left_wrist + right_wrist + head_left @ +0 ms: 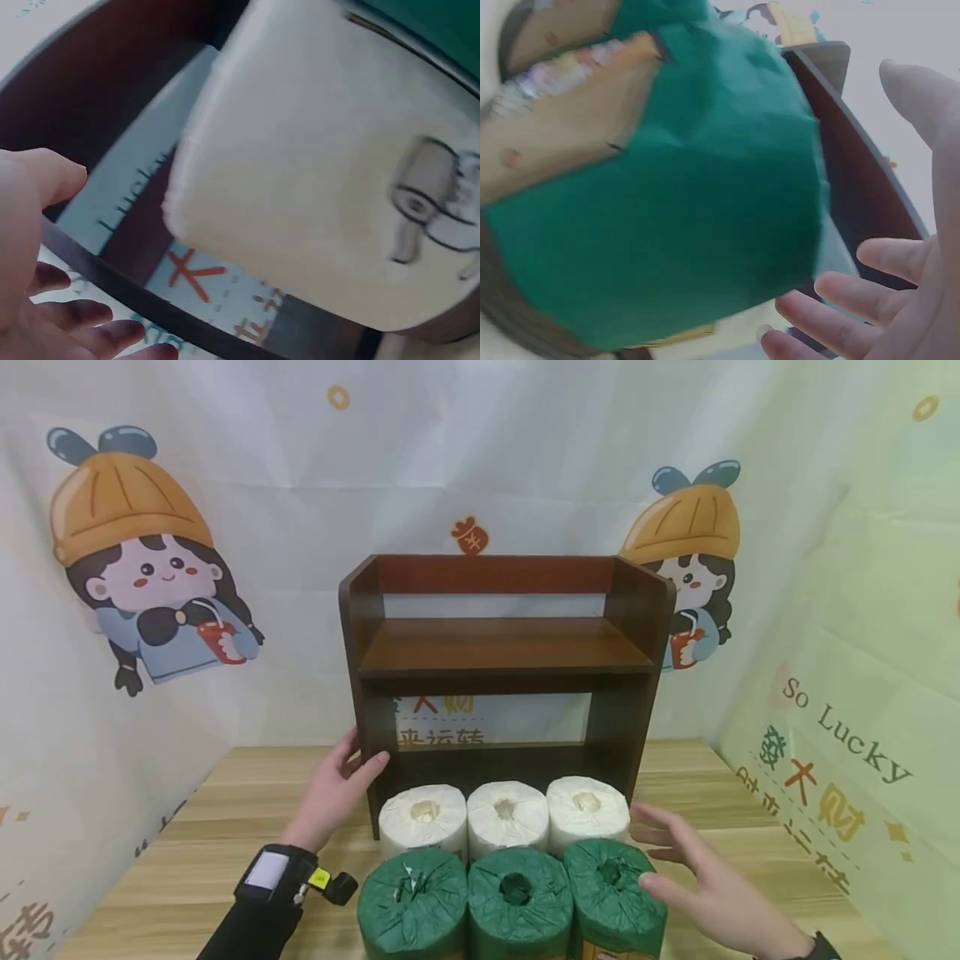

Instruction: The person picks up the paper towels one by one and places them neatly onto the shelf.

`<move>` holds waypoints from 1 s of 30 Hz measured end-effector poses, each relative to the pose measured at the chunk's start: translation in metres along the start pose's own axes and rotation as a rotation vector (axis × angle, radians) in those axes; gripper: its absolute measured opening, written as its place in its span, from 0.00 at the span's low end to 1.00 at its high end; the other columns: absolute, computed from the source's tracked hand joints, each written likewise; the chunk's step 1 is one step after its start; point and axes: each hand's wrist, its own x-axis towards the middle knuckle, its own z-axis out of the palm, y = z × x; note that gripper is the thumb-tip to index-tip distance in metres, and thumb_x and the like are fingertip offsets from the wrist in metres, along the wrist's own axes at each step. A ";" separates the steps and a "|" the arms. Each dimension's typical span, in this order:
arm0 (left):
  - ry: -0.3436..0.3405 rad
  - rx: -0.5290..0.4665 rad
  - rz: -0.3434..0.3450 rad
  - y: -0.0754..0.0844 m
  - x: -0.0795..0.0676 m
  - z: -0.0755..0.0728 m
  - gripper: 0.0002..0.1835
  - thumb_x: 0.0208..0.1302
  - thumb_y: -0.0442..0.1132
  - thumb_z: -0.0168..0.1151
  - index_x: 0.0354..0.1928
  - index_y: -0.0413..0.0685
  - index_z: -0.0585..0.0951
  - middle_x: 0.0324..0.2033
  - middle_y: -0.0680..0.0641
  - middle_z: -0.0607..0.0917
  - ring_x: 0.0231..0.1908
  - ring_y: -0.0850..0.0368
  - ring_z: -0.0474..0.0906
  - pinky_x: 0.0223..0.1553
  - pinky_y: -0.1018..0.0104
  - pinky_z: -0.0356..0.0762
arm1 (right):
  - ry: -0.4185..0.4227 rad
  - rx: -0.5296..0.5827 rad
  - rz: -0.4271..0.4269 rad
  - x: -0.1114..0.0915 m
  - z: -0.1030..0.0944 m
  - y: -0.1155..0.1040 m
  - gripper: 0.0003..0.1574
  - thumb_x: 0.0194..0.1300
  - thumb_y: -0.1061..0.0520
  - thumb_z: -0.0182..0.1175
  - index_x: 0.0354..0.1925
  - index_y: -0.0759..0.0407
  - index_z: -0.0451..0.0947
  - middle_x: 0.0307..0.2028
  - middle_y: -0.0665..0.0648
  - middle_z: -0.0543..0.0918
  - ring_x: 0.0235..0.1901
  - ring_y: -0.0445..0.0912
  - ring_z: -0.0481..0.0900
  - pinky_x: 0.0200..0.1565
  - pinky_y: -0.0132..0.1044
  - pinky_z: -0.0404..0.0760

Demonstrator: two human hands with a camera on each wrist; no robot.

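Note:
My left hand is by the left side panel of a dark brown two-tier wooden shelf. Its thumb is in front of the panel and its fingers reach behind; the left wrist view shows them spread, holding nothing. Three white-wrapped toilet rolls stand in a row before the shelf's lower tier. Nearer to me is a row of three green-wrapped toilet rolls. To the right of both rows is my right hand, thumb and fingers apart, close to the rightmost green roll; whether the thumb touches it I cannot tell.
A light wood-grain table carries everything. Behind it hangs a pale printed cloth with cartoon figures, which continues along the left and right sides. The shelf's back is partly open, showing the cloth's lettering.

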 end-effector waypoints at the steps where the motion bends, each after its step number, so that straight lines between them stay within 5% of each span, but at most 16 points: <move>1: -0.002 0.000 0.006 -0.003 0.001 0.003 0.43 0.70 0.58 0.60 0.78 0.53 0.51 0.71 0.40 0.59 0.64 0.44 0.62 0.59 0.43 0.69 | -0.010 0.029 0.020 -0.003 0.002 0.002 0.42 0.71 0.56 0.62 0.74 0.46 0.51 0.67 0.54 0.64 0.60 0.53 0.67 0.56 0.49 0.76; 5: 0.011 0.022 0.051 -0.012 0.003 0.013 0.38 0.72 0.50 0.60 0.77 0.52 0.55 0.68 0.37 0.64 0.63 0.42 0.62 0.59 0.41 0.68 | -0.049 0.126 0.071 -0.012 0.011 0.013 0.50 0.67 0.57 0.66 0.76 0.49 0.47 0.69 0.56 0.59 0.61 0.56 0.64 0.56 0.53 0.74; 10: 0.058 0.080 0.075 -0.017 0.003 0.019 0.32 0.75 0.43 0.57 0.75 0.50 0.59 0.65 0.35 0.68 0.63 0.43 0.63 0.60 0.40 0.67 | -0.094 0.182 0.045 -0.019 0.025 0.031 0.65 0.59 0.59 0.71 0.78 0.50 0.37 0.71 0.56 0.54 0.63 0.53 0.61 0.56 0.41 0.73; 14: 0.084 0.095 0.089 -0.019 0.002 0.020 0.28 0.75 0.38 0.55 0.74 0.45 0.62 0.63 0.32 0.70 0.60 0.40 0.68 0.56 0.42 0.72 | -0.115 0.193 0.070 -0.022 0.033 0.037 0.73 0.52 0.58 0.76 0.78 0.47 0.34 0.72 0.53 0.49 0.65 0.50 0.56 0.56 0.47 0.71; 18: 0.092 0.112 0.085 -0.019 0.000 0.022 0.25 0.76 0.39 0.53 0.72 0.45 0.65 0.62 0.33 0.72 0.59 0.40 0.69 0.55 0.41 0.73 | -0.111 0.203 0.010 -0.021 0.039 0.038 0.79 0.47 0.57 0.80 0.78 0.50 0.32 0.72 0.53 0.48 0.65 0.52 0.57 0.57 0.46 0.70; 23: 0.084 0.118 0.072 -0.019 0.000 0.022 0.24 0.78 0.42 0.51 0.71 0.49 0.65 0.63 0.37 0.72 0.60 0.41 0.68 0.56 0.40 0.72 | -0.085 0.256 -0.016 -0.019 0.044 0.035 0.76 0.48 0.57 0.80 0.77 0.51 0.36 0.71 0.54 0.52 0.64 0.53 0.60 0.59 0.37 0.69; 30: 0.066 0.122 0.046 -0.019 -0.002 0.022 0.25 0.78 0.43 0.50 0.73 0.52 0.64 0.64 0.36 0.71 0.60 0.41 0.68 0.55 0.40 0.73 | -0.071 0.287 0.085 -0.024 0.046 0.034 0.71 0.49 0.58 0.80 0.75 0.50 0.40 0.68 0.57 0.58 0.62 0.54 0.64 0.57 0.45 0.70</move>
